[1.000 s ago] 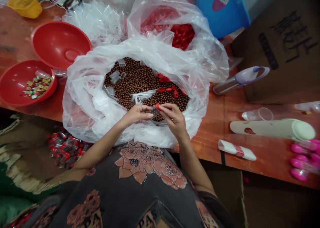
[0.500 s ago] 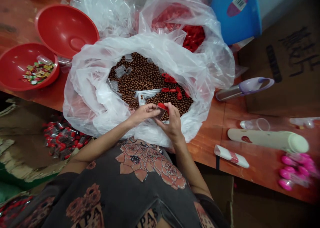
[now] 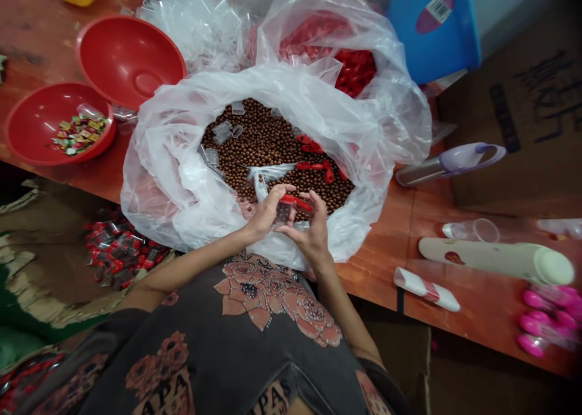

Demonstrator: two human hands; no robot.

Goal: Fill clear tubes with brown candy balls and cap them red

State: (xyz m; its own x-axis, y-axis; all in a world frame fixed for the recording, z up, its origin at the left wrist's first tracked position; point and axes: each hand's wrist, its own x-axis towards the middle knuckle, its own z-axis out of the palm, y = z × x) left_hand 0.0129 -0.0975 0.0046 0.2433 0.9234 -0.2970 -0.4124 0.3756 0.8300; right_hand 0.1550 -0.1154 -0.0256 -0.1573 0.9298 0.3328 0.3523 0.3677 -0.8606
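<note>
My left hand is closed around a small clear plastic container with a red cap and dark contents, held over the near edge of a big plastic bag. Beside it, my right hand has its thumb and fingers spread apart. Its fingertips are close to the right end of the red cap; whether they touch it I cannot tell. Brown chocolate-like balls fill the bag. Several red caps, clear empty containers and a whitish plastic piece lie on the balls.
Two red bowls stand at the left, one holding wrapped sweets. Filled red-capped containers are heaped in a carton below. Behind are a bag of red caps and a blue bin. Bottles lie at the right.
My right hand's fingers have spread away from the red cap. My left hand has shifted slightly right and now grips the container. The whole view has moved slightly.
</note>
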